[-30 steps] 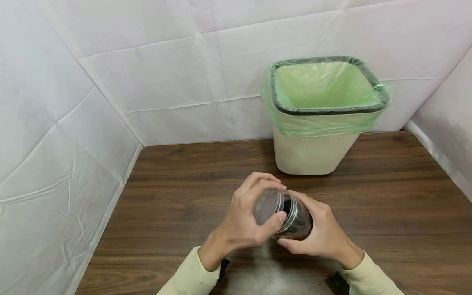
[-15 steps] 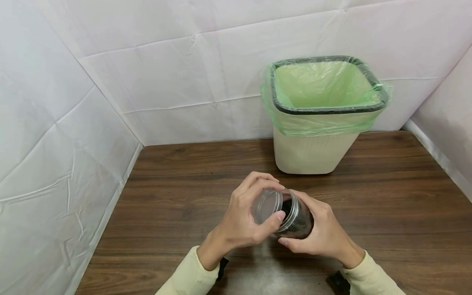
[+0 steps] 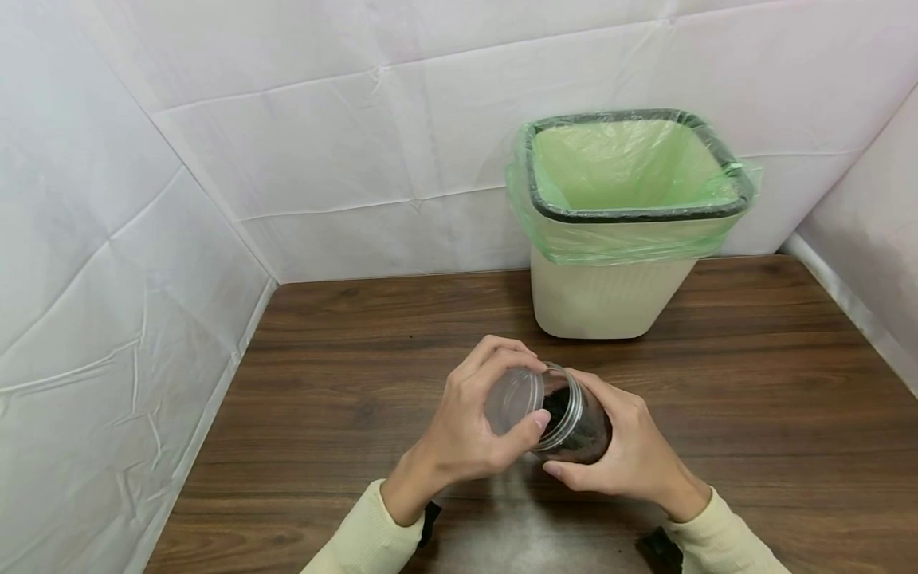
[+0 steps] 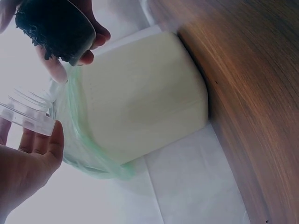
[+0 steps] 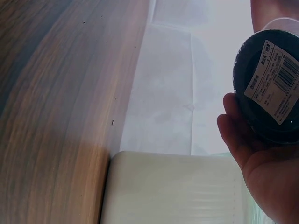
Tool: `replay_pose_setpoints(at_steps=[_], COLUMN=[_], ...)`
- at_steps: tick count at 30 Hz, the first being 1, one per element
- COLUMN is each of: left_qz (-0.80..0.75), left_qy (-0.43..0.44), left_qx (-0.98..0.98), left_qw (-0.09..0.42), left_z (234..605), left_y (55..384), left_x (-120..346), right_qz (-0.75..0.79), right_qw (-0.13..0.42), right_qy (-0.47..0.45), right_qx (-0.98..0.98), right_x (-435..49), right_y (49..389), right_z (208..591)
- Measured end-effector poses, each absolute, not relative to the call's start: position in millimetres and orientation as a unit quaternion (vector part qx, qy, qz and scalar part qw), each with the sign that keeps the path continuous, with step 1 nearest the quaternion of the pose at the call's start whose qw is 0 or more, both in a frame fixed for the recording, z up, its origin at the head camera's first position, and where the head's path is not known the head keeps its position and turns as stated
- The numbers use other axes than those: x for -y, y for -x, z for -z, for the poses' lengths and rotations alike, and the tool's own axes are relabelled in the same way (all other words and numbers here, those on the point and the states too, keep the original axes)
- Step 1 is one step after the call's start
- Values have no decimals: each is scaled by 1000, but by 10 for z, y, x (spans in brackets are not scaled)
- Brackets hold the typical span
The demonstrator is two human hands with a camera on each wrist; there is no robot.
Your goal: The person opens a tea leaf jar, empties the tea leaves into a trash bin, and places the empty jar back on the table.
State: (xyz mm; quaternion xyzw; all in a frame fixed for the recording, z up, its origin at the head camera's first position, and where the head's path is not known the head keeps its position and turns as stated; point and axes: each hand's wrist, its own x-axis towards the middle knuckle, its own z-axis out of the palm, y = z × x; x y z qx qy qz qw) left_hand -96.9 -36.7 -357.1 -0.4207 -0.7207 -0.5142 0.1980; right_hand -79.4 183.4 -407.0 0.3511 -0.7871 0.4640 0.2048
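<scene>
My left hand [image 3: 466,426] grips a clear, round plastic lid [image 3: 508,399] between thumb and fingers. Close on its right, my right hand [image 3: 634,442] holds a clear jar [image 3: 590,434] round its side, tilted with the mouth facing the lid. Inside lies a dark, shredded material [image 3: 555,403]. From the left wrist, a gap shows between the ridged lid [image 4: 37,119] and the dark shreds [image 4: 35,28] at the jar's mouth. In the right wrist view, the jar's base [image 5: 247,60] bears a white barcode label [image 5: 275,81].
A cream trash bin [image 3: 606,299] with a dark rim and a green bag liner [image 3: 631,247] stands beyond the hands, near the back wall. The dark wood table [image 3: 344,399] lies below. White sheeting [image 3: 323,143] covers the walls behind and at both sides.
My left hand has shifted slightly left with the lid, away from the jar. More of the dark shreds shows at the jar's mouth. My right hand has barely moved.
</scene>
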Motion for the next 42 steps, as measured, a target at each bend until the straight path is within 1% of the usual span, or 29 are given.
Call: replay_pose_setpoints(at_steps=[8,25,42], left_qz=[511,504,500], left_qy=[418,410,392], left_qx=[723,732,746], left_qw=[202,207,198], left_z=[3595,3643,3697], left_y=[974,986,998], left_x=[373,418,470], right_qz=[-467,-470,-466], right_qw=[198,202,204], right_qy=[-348,-349,-334], right_qx=[789,785,794], right_x=[-1850,-1886,-1930], right_y=[789,788,780], right_z=[4062,4071,4092])
